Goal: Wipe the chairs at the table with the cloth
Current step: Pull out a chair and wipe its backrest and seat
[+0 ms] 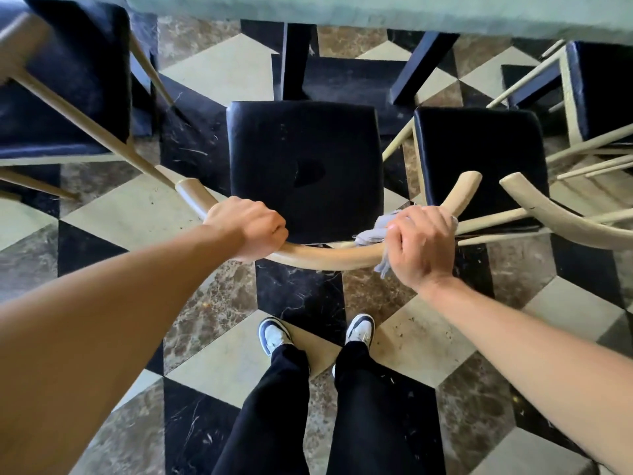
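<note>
Checkered marble floor [219,323], white-and-navy sneakers [274,335], dark trousers [270,416]

Checkered marble floor [133,214], sunlit.

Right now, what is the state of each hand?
Left hand: closed, grips the curved beige wooden chair backrest.
Right hand: closed, holds the crumpled grey cloth against the same backrest.

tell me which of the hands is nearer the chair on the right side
Right. The right hand grips the cloth on the middle chair's rail, right beside the right chair. The left hand grips the rail's far end.
</note>
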`<state>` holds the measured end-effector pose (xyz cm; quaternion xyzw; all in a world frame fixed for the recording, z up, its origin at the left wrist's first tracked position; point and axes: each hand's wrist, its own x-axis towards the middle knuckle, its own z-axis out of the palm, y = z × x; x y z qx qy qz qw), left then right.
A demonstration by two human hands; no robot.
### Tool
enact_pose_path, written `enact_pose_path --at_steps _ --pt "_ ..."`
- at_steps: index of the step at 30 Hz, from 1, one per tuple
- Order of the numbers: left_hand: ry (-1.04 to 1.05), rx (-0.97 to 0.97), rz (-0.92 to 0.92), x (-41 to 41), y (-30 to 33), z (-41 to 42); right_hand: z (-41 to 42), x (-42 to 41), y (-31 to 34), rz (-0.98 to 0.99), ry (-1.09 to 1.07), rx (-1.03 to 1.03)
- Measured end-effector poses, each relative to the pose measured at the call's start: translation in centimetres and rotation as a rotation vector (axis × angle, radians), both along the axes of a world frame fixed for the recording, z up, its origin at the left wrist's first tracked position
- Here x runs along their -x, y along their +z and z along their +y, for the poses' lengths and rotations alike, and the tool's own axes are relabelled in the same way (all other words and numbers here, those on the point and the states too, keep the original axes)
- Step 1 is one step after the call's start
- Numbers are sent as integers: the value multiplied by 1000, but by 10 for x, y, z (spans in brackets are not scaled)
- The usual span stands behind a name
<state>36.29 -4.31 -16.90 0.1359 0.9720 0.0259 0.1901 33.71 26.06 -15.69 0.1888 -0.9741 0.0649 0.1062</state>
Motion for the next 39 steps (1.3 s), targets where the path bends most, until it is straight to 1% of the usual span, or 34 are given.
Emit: enact_pose_path --at_steps 3,5,7,9,11,13,18,23,26,30,34,39 --pt "6 1 -8 1 1 -2 -51 -28 7 -37 -68 -35" --pt "9 10 10 1 0 -1 -82 -41 15 -113 -71 -46" --pt "30 1 29 -2 0 -1 -99 -46 21 -238 -44 -85" --pt "39 0 36 -3 0 -3 -98 -42 24 -311 34 -122" --pt "39 10 14 -2 2 -3 -82 -34 27 -311 160 -77" --pt "43 20 -4 -1 5 -3 -57 -23 25 -260 261 -31" --pt "51 41 -15 -1 4 -1 24 32 15 -120 324 -83" --pt "83 41 -37 0 7 1 68 88 8 -128 431 -99" --pt "70 31 -33 -1 6 0 74 103 7 -116 382 -99" --pt "48 30 -29 1 3 1 63 85 3 -58 235 -52" --pt "49 2 -9 -1 2 0 38 47 4 -78 91 19" --pt "67 -24 -22 -2 -1 -1 -30 -20 10 -82 -69 20"
